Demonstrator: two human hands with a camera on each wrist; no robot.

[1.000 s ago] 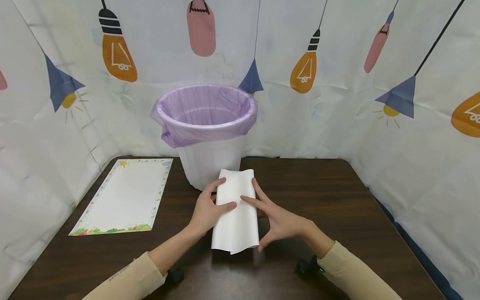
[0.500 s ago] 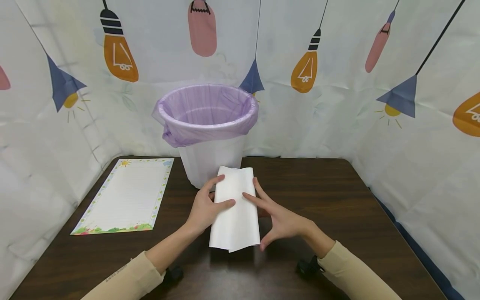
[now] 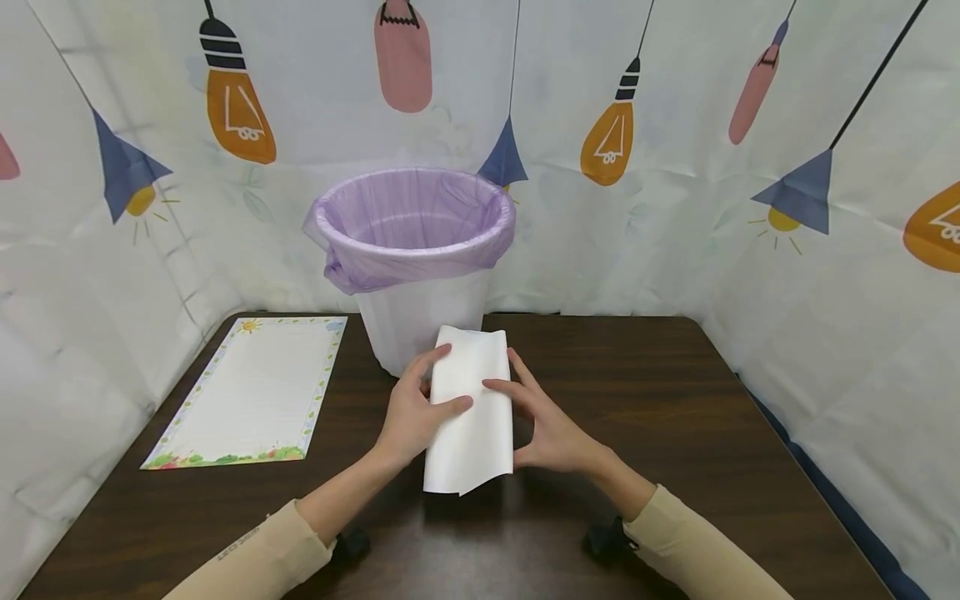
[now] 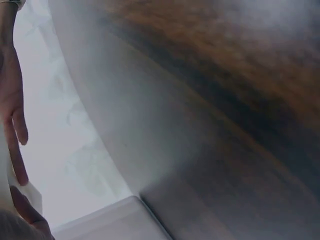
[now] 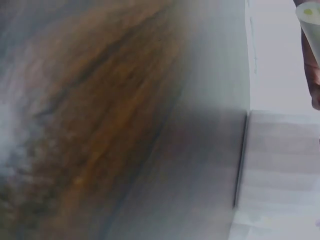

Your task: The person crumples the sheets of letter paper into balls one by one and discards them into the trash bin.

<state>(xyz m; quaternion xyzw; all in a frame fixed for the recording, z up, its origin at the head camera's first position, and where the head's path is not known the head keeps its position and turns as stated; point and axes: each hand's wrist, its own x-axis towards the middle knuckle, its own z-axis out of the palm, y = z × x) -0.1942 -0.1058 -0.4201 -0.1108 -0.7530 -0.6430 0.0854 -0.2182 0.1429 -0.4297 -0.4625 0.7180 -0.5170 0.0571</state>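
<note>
Nearest, the folded white paper (image 3: 467, 442) was held between the two hands above the middle of the bench (image 3: 637, 383), its near edge seemingly raised. The left hand (image 3: 411, 417) was part closed, pinching the left side, thumb on the face and some fingers hidden behind. The right hand (image 3: 551, 433) was more widely spread, forefinger on the face and thumb at the lower right edge; how firmly it gripped could not be told. The paper would likely handle light and springy, creasing easily; a flat pinch along both long edges seemed the safest hold. Room lay widest to the right, up to the bench's edge. To the left lay a lined writing sheet (image 3: 251, 392). Just beyond the paper, the waste bin (image 3: 420, 325) with its purple liner (image 3: 408, 268) limited forward movement; a printed curtain (image 3: 660, 267) hung behind.
</note>
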